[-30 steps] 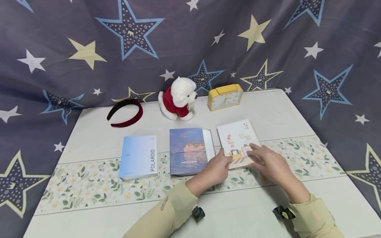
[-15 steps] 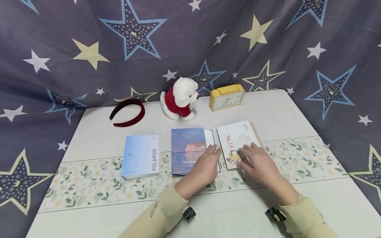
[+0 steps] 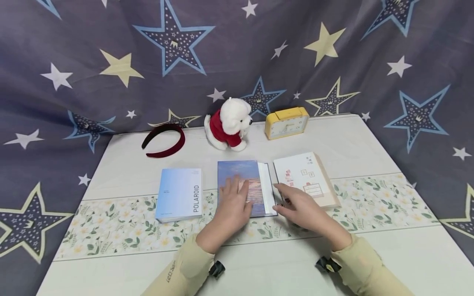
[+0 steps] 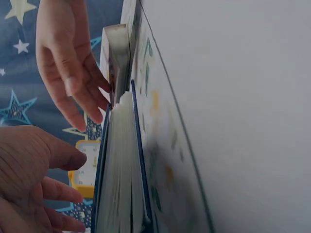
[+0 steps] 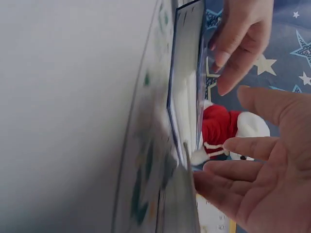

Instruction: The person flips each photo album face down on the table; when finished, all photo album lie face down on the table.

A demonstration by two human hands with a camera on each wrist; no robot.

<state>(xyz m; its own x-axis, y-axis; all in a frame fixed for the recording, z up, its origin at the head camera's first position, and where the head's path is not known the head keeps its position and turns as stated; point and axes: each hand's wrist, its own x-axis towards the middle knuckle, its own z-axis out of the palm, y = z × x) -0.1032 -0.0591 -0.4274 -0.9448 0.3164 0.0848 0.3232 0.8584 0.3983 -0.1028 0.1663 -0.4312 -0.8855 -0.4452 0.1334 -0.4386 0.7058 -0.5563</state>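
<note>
Landmark: photo album (image 3: 238,168), blue seascape cover, lying flat on the desk (image 3: 266,263).

- Headband (image 3: 178,144), dark red: beyond the photo album and to its left, its open end facing left.
- Polaroid album (image 3: 179,193), pale blue, lying flat: left of the photo album, apart from it.
- Left hand (image 3: 232,205): above the photo album's cover, palm down, fingers extended and spread, thumb apart; grips nothing. Contact with the cover cannot be told for certain.
- Plush dog (image 3: 226,127), white, in a red top: seated directly beyond the photo album.
- Clock (image 3: 286,124), yellow case, pale dial: upright, beyond the photo album and to its right.
- Right hand (image 3: 301,207): at the photo album's right edge, thumb and fingers parted, fingers loosely extended; holds nothing. Whether its fingertips touch the edge cannot be told.
- Illustrated book (image 3: 311,168), white cover, tan page side: just right of the photo album, slightly turned, partly hidden by the right hand.
</note>
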